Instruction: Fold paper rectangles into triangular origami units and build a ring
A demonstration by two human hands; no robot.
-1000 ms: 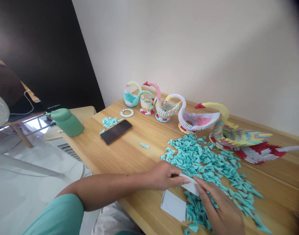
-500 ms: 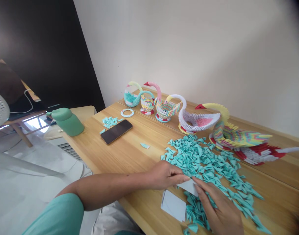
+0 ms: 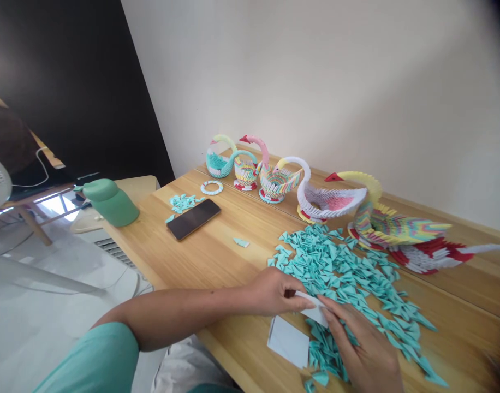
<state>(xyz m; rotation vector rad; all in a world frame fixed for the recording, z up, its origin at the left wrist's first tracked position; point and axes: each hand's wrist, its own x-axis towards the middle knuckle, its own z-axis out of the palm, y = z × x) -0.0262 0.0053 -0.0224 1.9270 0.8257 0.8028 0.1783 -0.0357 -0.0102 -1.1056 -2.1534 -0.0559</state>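
Observation:
A small white paper slip (image 3: 315,312) is held between my two hands, just above the near side of the table. My left hand (image 3: 274,293) pinches its left end between thumb and fingers. Its right end is gripped by the thumb and fingers of my right hand (image 3: 362,344). Below my left hand lies a stack of white paper slips (image 3: 289,341) on the wood. A large spread of folded turquoise paper triangles (image 3: 319,256) surrounds my right hand, some lying under it.
Several folded-paper swans, among them a white and pink one (image 3: 335,199), stand along the wall. A black phone (image 3: 194,219), a paper ring (image 3: 212,188) and a small triangle pile (image 3: 183,202) lie farther left. A green bottle (image 3: 113,203) stands at the table's left edge.
The paper slip has tilted in my fingers, and its upper edge now shows as a raised fold or flap. Both hands stay in nearly the same place.

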